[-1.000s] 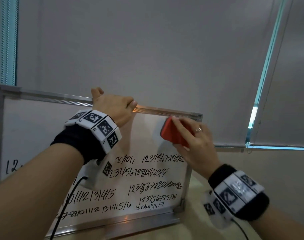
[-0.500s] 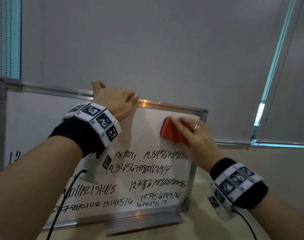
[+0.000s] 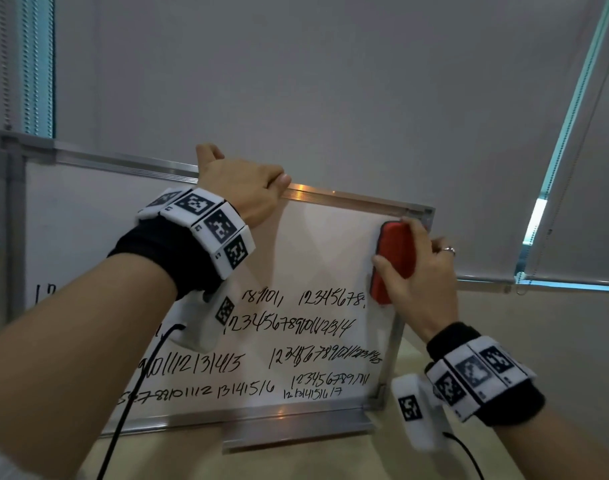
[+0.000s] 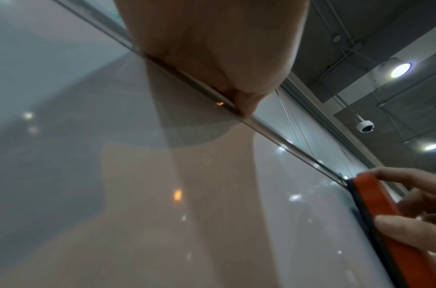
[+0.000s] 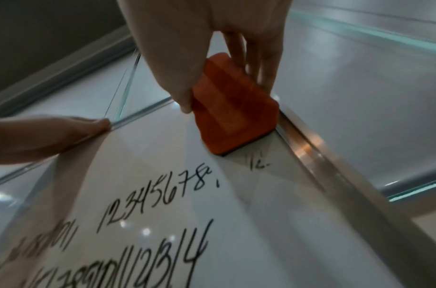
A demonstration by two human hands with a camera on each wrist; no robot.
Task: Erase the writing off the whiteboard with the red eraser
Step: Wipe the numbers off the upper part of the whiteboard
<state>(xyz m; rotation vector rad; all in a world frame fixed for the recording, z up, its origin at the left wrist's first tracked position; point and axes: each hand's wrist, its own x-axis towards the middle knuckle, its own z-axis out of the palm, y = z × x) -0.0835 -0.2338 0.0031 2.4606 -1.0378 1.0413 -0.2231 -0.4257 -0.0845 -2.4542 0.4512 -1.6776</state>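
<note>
A metal-framed whiteboard (image 3: 313, 244) stands propped upright, with several rows of black handwritten numbers (image 3: 292, 327) across its lower half. My right hand (image 3: 417, 271) grips the red eraser (image 3: 393, 261) and presses it upright against the board beside the right frame, near the top right corner. In the right wrist view the eraser (image 5: 234, 109) sits just above a leftover stroke (image 5: 258, 161) of the top row. My left hand (image 3: 247, 188) grips the board's top edge (image 3: 348, 199), its fingers curled over the frame; the left wrist view shows that hand (image 4: 212, 48) on the rail.
A narrow metal tray (image 3: 296, 434) runs along the board's bottom edge, above a beige tabletop (image 3: 407, 358). A second whiteboard frame (image 3: 12, 202) stands behind at left. Grey roller blinds (image 3: 331, 81) hang behind. Black cables run from both wrist cameras.
The eraser swept right along the top row, turned upright against the right frame and wiped away the end of the top number line. The left hand stayed on the top edge.
</note>
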